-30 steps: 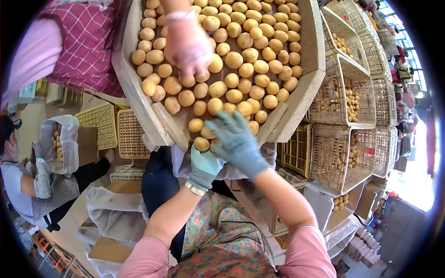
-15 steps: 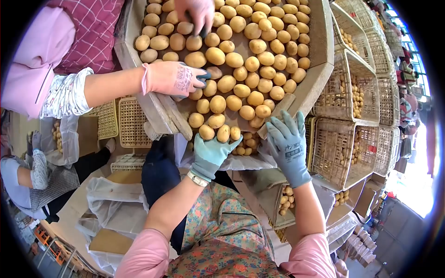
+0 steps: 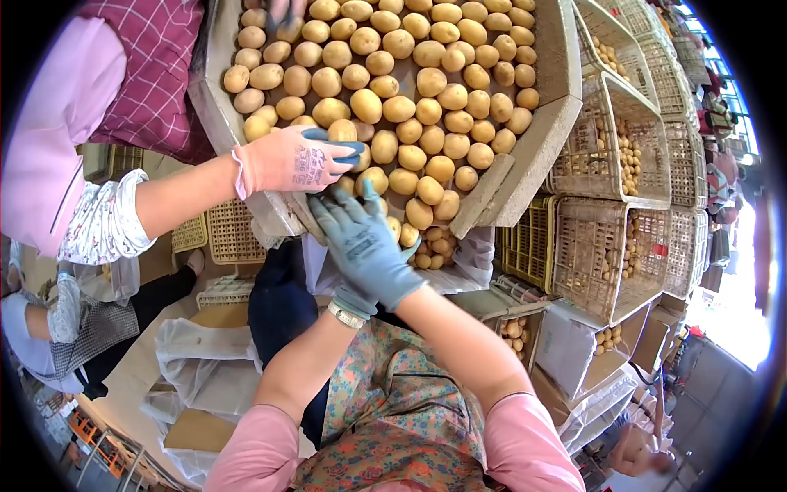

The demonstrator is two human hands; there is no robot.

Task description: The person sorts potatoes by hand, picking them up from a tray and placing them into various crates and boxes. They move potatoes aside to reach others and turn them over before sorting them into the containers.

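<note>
Many potatoes (image 3: 366,105) lie on a sorting tray (image 3: 537,143) whose mouth narrows toward me. My right hand (image 3: 365,246), in a blue-grey glove, reaches across to the mouth's left side, fingers spread against the potatoes and edge there. Beneath it is my left hand (image 3: 352,300), gloved alike, with a watch at the wrist. Only its cuff and thumb show; its fingers are hidden. Just below the mouth, more potatoes (image 3: 432,256) sit in a container with a pale plastic liner (image 3: 471,275).
A co-worker's pink-gloved hand (image 3: 295,160) touches potatoes close to my right hand, and another blurred hand (image 3: 285,12) is at the tray's top. Stacked plastic crates (image 3: 586,254) with potatoes stand at right. Lined boxes (image 3: 205,353) are at lower left, near another person (image 3: 61,328).
My right hand has swung left from the mouth's right edge and now covers my left hand. Potatoes near the opening have shifted. The co-worker's upper hand has moved left.
</note>
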